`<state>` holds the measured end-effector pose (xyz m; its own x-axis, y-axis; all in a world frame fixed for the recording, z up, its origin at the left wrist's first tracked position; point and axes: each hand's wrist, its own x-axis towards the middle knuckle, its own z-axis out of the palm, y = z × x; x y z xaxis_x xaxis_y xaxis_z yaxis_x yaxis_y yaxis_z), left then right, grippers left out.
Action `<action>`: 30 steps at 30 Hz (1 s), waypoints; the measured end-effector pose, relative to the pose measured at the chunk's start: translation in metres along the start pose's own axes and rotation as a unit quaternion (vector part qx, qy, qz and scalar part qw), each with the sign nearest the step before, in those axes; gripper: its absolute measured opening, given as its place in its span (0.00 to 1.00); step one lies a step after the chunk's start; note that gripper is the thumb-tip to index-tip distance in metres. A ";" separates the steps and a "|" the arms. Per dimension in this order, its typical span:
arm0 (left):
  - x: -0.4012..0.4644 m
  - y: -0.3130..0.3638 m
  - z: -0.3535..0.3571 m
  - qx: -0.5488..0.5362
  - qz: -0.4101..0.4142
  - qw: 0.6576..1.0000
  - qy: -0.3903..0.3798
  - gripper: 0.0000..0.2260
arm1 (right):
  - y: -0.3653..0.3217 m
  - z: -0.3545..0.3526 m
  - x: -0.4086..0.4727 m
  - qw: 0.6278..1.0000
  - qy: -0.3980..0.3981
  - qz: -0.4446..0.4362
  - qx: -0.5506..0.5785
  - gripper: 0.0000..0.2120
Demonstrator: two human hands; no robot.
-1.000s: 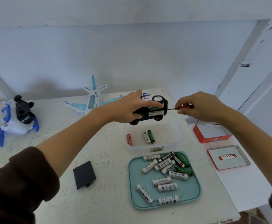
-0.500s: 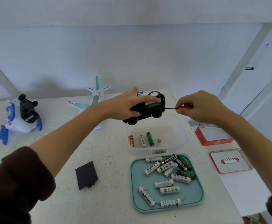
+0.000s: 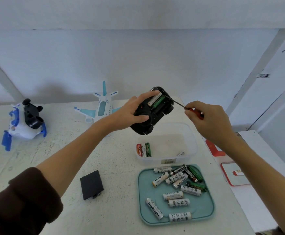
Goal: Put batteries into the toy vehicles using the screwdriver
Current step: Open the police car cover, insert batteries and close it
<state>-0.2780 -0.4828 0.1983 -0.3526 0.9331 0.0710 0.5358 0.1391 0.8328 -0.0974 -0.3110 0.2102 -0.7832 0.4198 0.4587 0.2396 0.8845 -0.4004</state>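
Over the white table (image 3: 53,167), the left hand (image 3: 129,114) gripped the toy car (image 3: 152,111), now tipped underside-up (batteries exposed). The right hand (image 3: 207,119) pinched the screwdriver (image 3: 182,106), its tip seemingly at the compartment, prying.

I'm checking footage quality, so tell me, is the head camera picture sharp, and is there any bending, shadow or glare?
Head view: straight wall edges bow toward the corners, a wide-angle effect; light is soft and even, with a faint shadow on the wall behind the toy plane; no strong glare; labels on the batteries in the teal tray read clearly, while the toy car and screwdriver look slightly soft.
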 end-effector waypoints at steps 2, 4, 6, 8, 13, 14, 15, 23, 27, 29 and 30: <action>-0.001 0.000 0.001 -0.006 0.000 1.000 -0.003 0.30 | -0.001 -0.001 0.000 1.000 -0.003 0.001 -0.009 0.08; -0.003 0.001 0.002 -0.006 -0.001 1.000 -0.003 0.30 | -0.002 -0.003 0.000 1.000 -0.006 0.002 -0.013 0.08; -0.003 0.002 0.001 0.012 -0.002 1.000 0.005 0.30 | -0.003 -0.006 -0.001 1.000 -0.014 0.008 -0.023 0.09; -0.002 0.003 0.001 0.044 0.004 0.999 0.012 0.30 | -0.005 -0.007 -0.001 0.999 -0.027 0.018 -0.040 0.10; 0.004 0.006 0.000 0.144 0.012 0.990 -0.003 0.31 | -0.005 -0.010 0.000 0.995 -0.067 0.056 -0.049 0.10; 0.004 0.005 0.000 0.155 0.014 0.988 -0.006 0.31 | -0.003 -0.012 0.001 0.995 -0.074 0.059 -0.039 0.10; 0.005 0.005 -0.001 0.161 0.018 0.987 -0.007 0.32 | -0.001 -0.014 0.001 0.995 -0.079 0.059 -0.027 0.10; 0.010 0.002 -0.006 0.156 0.027 0.987 0.009 0.32 | 0.010 -0.022 -0.007 0.992 -0.111 0.051 0.013 0.09; 0.014 0.004 -0.013 0.148 0.025 0.989 0.014 0.32 | 0.015 -0.025 -0.012 0.982 -0.171 0.074 -0.021 0.09; 0.016 0.006 -0.013 0.151 0.020 0.988 0.007 0.32 | 0.015 -0.027 -0.011 0.981 -0.174 0.071 -0.041 0.09; 0.016 0.005 -0.012 0.150 0.017 0.988 0.004 0.32 | 0.015 -0.027 -0.011 0.983 -0.166 0.069 -0.038 0.09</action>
<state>-0.2900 -0.4706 0.2104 -0.3353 0.9366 0.1012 0.7508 0.2008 0.6292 -0.0693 -0.2971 0.2208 -0.8811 0.4584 0.1158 0.3887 0.8418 -0.3746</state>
